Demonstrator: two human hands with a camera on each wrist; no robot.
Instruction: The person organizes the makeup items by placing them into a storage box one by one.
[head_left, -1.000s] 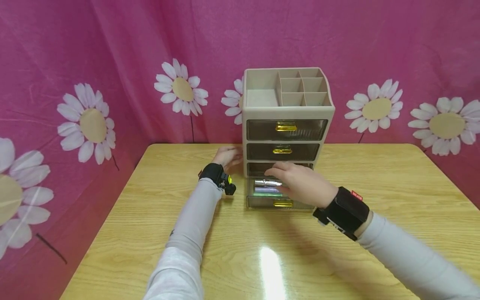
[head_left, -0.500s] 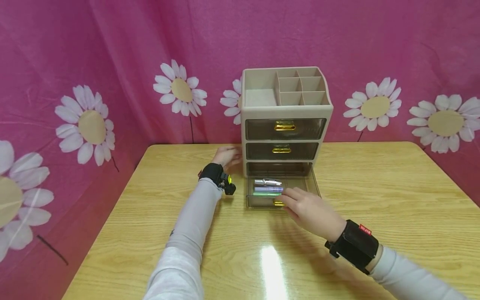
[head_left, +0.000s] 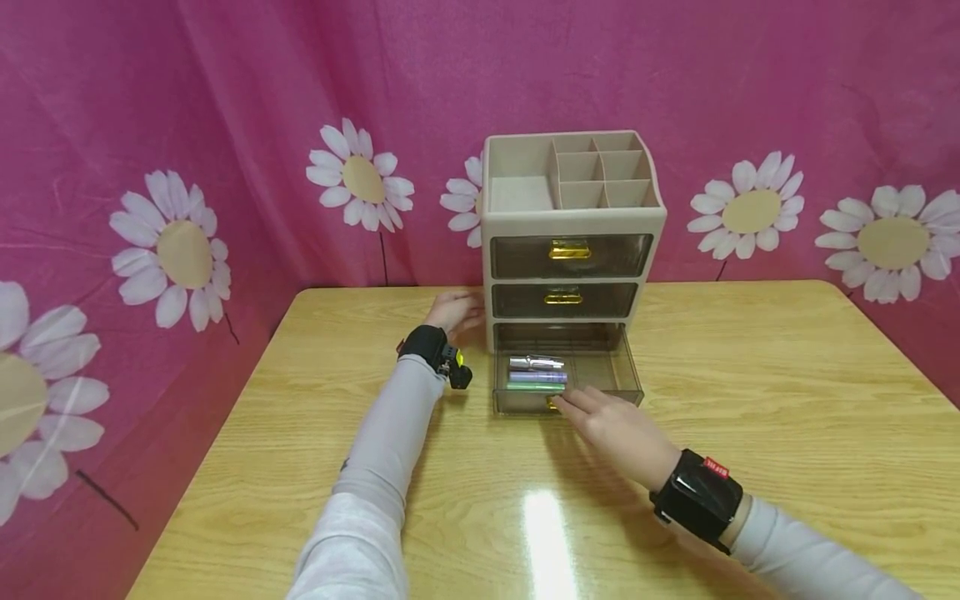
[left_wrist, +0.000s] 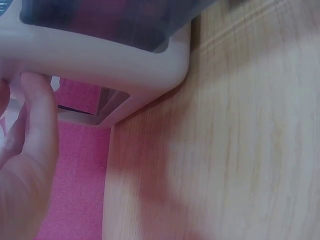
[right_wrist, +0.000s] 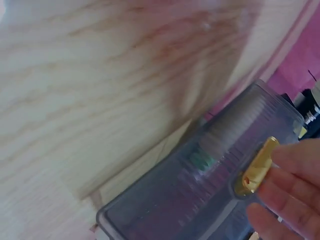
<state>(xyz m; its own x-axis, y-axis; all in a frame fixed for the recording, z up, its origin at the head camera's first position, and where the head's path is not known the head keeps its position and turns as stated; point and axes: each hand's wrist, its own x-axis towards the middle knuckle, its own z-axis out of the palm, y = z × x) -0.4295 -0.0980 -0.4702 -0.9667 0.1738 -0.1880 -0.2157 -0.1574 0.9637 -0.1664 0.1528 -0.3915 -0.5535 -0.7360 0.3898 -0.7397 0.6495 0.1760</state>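
A beige drawer organizer (head_left: 575,223) stands at the back of the table, its smoky bottom drawer (head_left: 603,371) pulled out. Inside, at the left, lie a silver tube (head_left: 536,362), a lilac tube (head_left: 537,377) and a green stick (head_left: 536,387). My left hand (head_left: 455,312) rests on the organizer's left side; in the left wrist view its fingertips press the frame beside a side opening (left_wrist: 80,95). My right hand (head_left: 618,433) is at the drawer front, nearly straight fingers touching the gold handle (right_wrist: 260,167).
Two upper drawers (head_left: 570,257) with gold handles are closed. The top tray (head_left: 517,193) is divided into several compartments. A pink curtain (head_left: 420,75) with daisies hangs behind the wooden table (head_left: 450,492).
My right hand has come out from over the drawer, down and toward me, to the handle. The tubes stay in the drawer. My left hand has kept its place.
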